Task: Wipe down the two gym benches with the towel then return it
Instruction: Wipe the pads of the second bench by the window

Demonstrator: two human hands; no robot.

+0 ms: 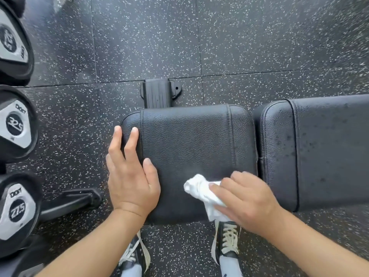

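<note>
While the right hand grips the bunched towel on the seat pad, the left hand rests flat beside it. Wiping appears under way; back pad shows spots, and return remains.

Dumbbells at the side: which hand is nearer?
Left. The left hand rests flat on the seat pad's end nearest the dumbbells; the right hand grips the towel farther along the pad.
</note>
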